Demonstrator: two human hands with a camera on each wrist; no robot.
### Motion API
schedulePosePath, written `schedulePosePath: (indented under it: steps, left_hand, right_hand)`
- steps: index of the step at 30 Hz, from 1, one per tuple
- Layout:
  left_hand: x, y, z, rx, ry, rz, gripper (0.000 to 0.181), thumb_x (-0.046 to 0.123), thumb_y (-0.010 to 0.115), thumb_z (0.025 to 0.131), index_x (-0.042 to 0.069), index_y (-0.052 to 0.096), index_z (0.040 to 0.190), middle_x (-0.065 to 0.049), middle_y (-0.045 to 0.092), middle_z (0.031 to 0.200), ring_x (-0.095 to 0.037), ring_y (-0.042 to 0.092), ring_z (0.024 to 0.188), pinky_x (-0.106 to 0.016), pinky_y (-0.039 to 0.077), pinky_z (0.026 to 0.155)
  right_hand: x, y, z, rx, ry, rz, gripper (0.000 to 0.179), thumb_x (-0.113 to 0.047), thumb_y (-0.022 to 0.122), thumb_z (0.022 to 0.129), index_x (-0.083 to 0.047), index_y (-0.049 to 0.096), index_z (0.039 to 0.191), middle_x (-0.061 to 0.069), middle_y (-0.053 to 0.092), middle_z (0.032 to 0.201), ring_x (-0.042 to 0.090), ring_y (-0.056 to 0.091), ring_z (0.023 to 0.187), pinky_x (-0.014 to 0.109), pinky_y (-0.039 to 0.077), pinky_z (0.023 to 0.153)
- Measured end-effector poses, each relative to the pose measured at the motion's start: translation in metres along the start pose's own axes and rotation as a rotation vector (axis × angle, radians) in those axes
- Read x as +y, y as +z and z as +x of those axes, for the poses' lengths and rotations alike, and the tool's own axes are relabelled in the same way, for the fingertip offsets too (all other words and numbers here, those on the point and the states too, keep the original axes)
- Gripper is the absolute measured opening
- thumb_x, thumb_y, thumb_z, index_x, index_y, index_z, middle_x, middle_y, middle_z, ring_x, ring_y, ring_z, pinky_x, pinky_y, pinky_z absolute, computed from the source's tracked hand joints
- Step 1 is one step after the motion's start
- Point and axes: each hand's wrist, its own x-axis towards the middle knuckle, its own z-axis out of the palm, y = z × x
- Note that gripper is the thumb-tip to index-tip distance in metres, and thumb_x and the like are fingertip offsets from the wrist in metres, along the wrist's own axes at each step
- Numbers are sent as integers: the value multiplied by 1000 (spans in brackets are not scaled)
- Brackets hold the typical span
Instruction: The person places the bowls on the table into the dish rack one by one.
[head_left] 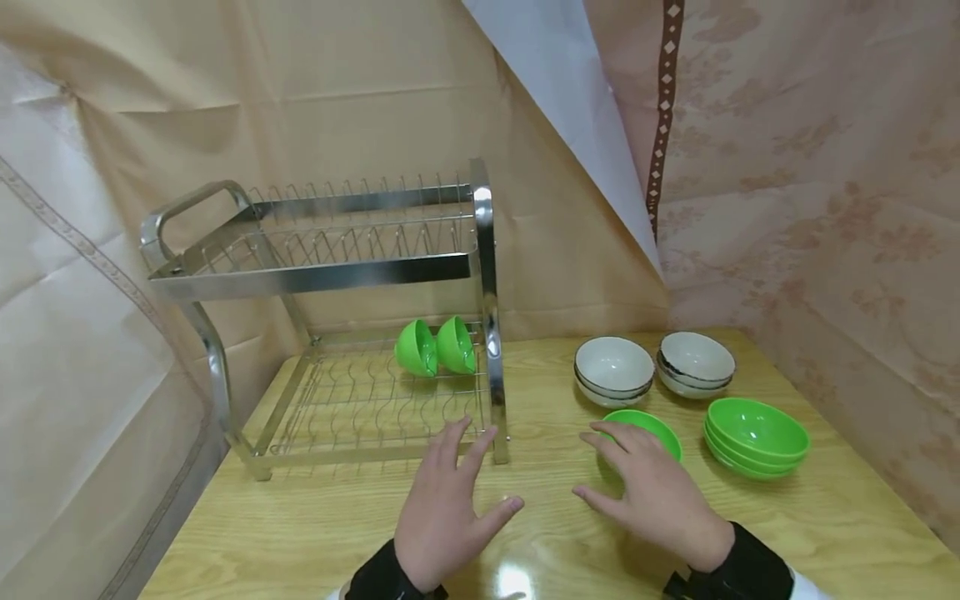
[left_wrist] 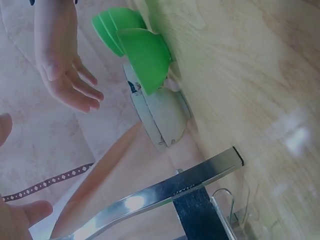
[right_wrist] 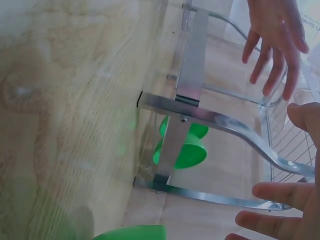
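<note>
My left hand [head_left: 450,504] hovers over the front of the table with its fingers spread and holds nothing. The right hand [head_left: 648,487] is also spread and empty, and in the head view it partly covers a single green bowl [head_left: 663,429]. The left wrist view shows a gap between that hand [left_wrist: 62,65] and the green bowl [left_wrist: 147,57]. On the lower tier of a metal dish rack [head_left: 315,279], two green bowls [head_left: 415,348] stand on edge, side by side at the right end. To the right of the single bowl sits a stack of green bowls [head_left: 757,425].
Behind the green bowls are two stacks of white, dark-rimmed bowls, a left stack [head_left: 615,367] and a right stack [head_left: 697,358]. The rack's right upright [head_left: 489,292] rises beyond my left hand. Cloth [head_left: 360,125] hangs behind the wooden table [head_left: 300,533].
</note>
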Motion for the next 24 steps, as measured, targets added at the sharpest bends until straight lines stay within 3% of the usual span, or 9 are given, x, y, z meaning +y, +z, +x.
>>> schedulePosePath:
  steps: [6, 14, 19, 24]
  left_hand:
    - [2, 3, -2, -22, 8, 11, 81, 71, 53, 84, 23, 40, 147, -14, 34, 149, -30, 28, 133, -56, 38, 103]
    - [1, 6, -4, -38, 11, -15, 82, 67, 59, 83, 23, 37, 148, -15, 31, 151, -29, 23, 135, -57, 34, 105]
    - [1, 5, -6, -35, 6, 5, 81, 72, 51, 84, 24, 37, 148, -14, 31, 151, -27, 22, 136, -55, 34, 106]
    - [2, 2, -8, -31, 7, 7, 81, 73, 50, 85, 23, 38, 148, -13, 31, 152, -27, 21, 136, -55, 34, 106]
  right_hand:
    - [5, 0, -1, 0, 30, -8, 56, -49, 70, 82, -10, 63, 123, 10, 59, 126, 26, 48, 117, 51, 41, 97]
    - [22, 4, 2, 29, 101, -51, 42, -39, 73, 82, -7, 67, 109, 9, 64, 110, 27, 56, 103, 51, 51, 83]
    - [26, 5, 2, -79, 173, -84, 35, -41, 72, 82, -10, 68, 98, 7, 65, 102, 27, 59, 95, 52, 52, 74]
    - [26, 7, 0, -203, 197, -106, 31, -39, 74, 81, -11, 68, 93, 4, 63, 92, 22, 59, 83, 43, 54, 66]
